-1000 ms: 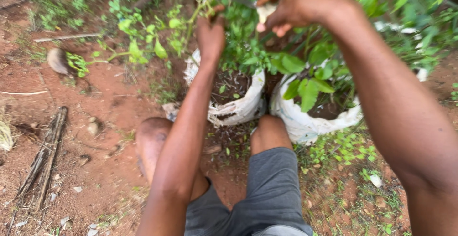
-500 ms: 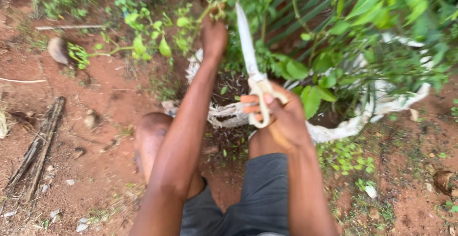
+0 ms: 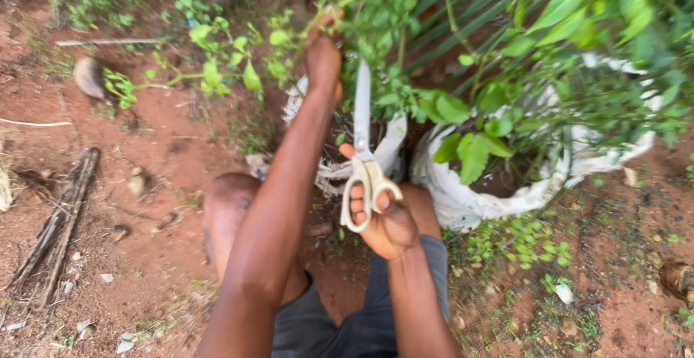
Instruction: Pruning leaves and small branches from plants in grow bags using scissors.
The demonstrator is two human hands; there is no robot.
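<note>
We note left hand (image 3: 322, 58) fingers closed round green stem (image 3: 340, 0), far centre. Right hand (image 3: 387, 220) grips scissors (image 3: 363, 159), blades shut, pointing far toward stem; right hand nearer us.

We grip a thin green leafy stem (image 3: 340, 0) at twelve o'clock with our left hand (image 3: 322, 58); our right hand (image 3: 387, 220) holds cream-handled steel scissors (image 3: 363, 163), blades pointing up beside white soil-filled grow bags (image 3: 463, 199).
</note>
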